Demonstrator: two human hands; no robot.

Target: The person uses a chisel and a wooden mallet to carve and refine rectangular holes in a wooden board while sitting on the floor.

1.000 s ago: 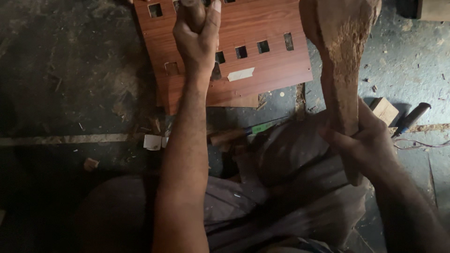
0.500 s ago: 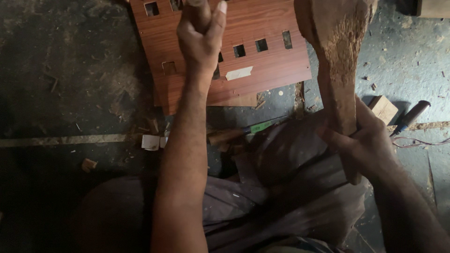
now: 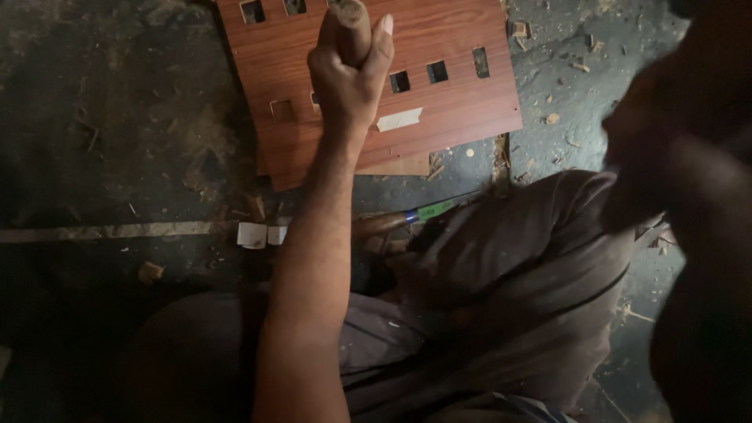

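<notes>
Gripping a chisel handle (image 3: 352,27), the left hand (image 3: 348,74) is fisted tight over the board (image 3: 439,117): thin, stiff, splinter-prone. Right hand (image 3: 689,196) blurred; grip unclear.

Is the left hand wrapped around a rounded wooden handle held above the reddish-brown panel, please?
Yes: the left hand is closed around a rounded wooden handle, over the reddish-brown panel with its rectangular cut-outs.

The right hand (image 3: 689,196) is only a dark blur at the frame's right edge — its grip can't be told; the board (image 3: 439,94) is cut off at the top — chisel tip hidden under the left hand (image 3: 348,74)
</notes>
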